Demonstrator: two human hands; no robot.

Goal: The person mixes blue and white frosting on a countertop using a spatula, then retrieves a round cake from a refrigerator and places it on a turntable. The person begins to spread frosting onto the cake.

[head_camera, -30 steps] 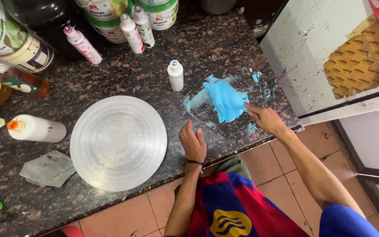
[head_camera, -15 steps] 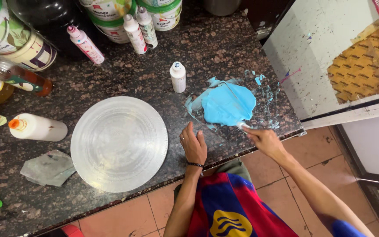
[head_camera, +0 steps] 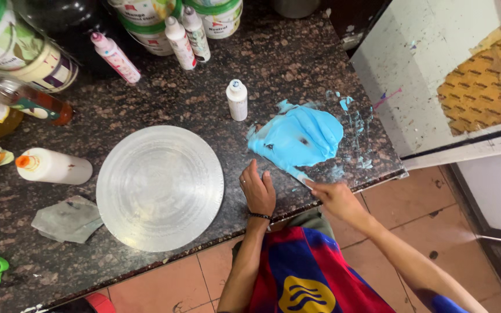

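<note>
Head view: your left hand [head_camera: 259, 190] lies flat and open on the table near its front edge, holding nothing. Your right hand [head_camera: 334, 199] is closed on a thin scraper [head_camera: 298, 175] at the front edge, its tip touching the blue mass [head_camera: 300, 137] spread near the front right corner. Left of your hands sits a round silver board [head_camera: 160, 187]; a small white bottle [head_camera: 237, 99] stands behind the mass.

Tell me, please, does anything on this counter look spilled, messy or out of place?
Yes. Blue smears streak the dark counter beyond the blue mass, toward the right edge. A white bottle with an orange cap lies on its side, unlike the upright bottles behind.
</note>
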